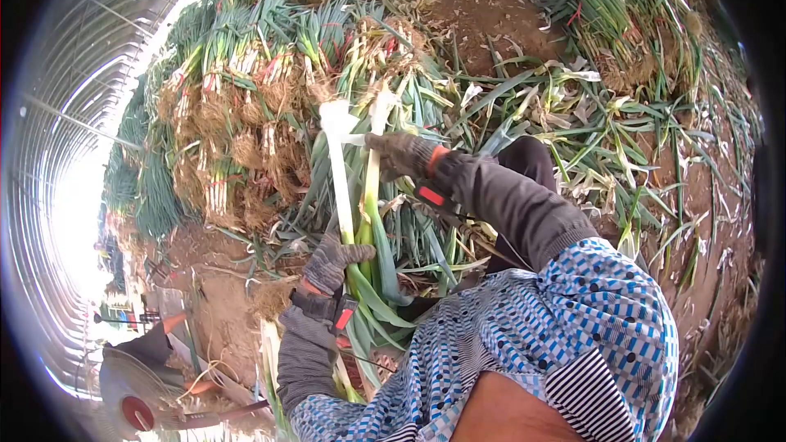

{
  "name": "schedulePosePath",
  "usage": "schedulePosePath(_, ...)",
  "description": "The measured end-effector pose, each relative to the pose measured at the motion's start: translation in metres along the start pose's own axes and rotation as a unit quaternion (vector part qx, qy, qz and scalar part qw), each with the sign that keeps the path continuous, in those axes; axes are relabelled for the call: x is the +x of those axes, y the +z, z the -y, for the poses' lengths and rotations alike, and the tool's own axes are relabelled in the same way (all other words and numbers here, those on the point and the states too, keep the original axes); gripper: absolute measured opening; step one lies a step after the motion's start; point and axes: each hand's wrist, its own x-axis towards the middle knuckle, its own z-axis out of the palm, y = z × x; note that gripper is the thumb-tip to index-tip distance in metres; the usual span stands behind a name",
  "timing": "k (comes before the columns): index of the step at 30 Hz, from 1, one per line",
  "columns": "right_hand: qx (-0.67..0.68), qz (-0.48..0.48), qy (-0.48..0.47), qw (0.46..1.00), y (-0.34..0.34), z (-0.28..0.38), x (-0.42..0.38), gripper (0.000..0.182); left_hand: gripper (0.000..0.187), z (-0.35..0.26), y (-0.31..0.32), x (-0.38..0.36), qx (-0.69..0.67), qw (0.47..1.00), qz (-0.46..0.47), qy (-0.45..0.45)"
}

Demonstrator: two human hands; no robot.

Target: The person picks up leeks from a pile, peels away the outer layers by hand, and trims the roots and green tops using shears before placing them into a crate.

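Note:
Two long green onion stalks (339,188) stand side by side in my left hand (336,263), which wears a dark grey glove and is closed around them where white turns to green. Their green leaves (378,303) hang down past that hand. At the upper ends, my gloved right hand (403,155) has its fingers curled beside the right-hand stalk. A pale strip (354,139) runs from its fingertips toward the white top of the left stalk. Glare and blur hide whether this is peeled skin or a tool. Dark straps with red-faced devices circle both wrists.
Bundles of green onions with brown roots (246,147) and red ties are piled ahead and left. Another bundle stack (622,33) lies far right. Loose leaves and peelings (606,131) cover the soil to my right. A round fan-like object (135,409) stands at lower left.

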Motion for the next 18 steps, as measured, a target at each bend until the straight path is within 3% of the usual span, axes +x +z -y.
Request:
schedulePosePath(2,0.15,0.062,-0.001,0.987,0.009,-0.001,0.007,0.042,0.04,0.003,0.0,0.003,-0.022,0.999,0.008,-0.025)
schedulePosePath(4,0.144,0.052,-0.044,0.987,0.017,-0.004,0.004,0.038,0.035,0.008,-0.002,0.009,-0.046,0.998,0.011,-0.047)
schedulePosePath(7,0.074,0.042,-0.059,0.995,0.032,0.002,-0.01,0.035,0.028,0.011,0.01,0.032,-0.161,0.986,0.037,0.002)
schedulePosePath(8,0.054,0.047,-0.059,0.996,0.035,0.006,-0.016,0.035,0.025,0.004,0.02,0.035,-0.194,0.98,-0.009,-0.037)
schedulePosePath(10,0.064,0.083,-0.045,0.993,0.03,0.025,-0.025,0.037,0.026,0.001,0.022,0.04,-0.186,0.982,-0.008,-0.031)
schedulePosePath(13,0.228,0.115,-0.026,0.967,0.019,0.049,0.01,0.042,0.025,-0.025,0.027,0.038,-0.101,0.993,0.04,-0.051)
schedulePosePath(14,0.293,0.186,-0.103,0.932,0.009,0.062,0.017,0.042,0.025,-0.03,0.026,0.036,-0.071,0.995,0.047,-0.059)
schedulePosePath(15,0.298,0.209,-0.11,0.925,-0.001,0.083,0.019,0.048,0.024,-0.038,0.029,0.035,-0.039,0.996,0.055,-0.066)
schedulePosePath(16,0.321,0.19,-0.107,0.922,-0.01,0.102,0.019,0.051,0.025,-0.047,0.035,0.029,0.012,1.0,0.022,-0.002)
schedulePosePath(18,0.352,0.127,-0.143,0.916,-0.042,0.133,0.064,0.052,0.027,-0.077,0.035,0.021,0.069,0.995,0.048,-0.053)
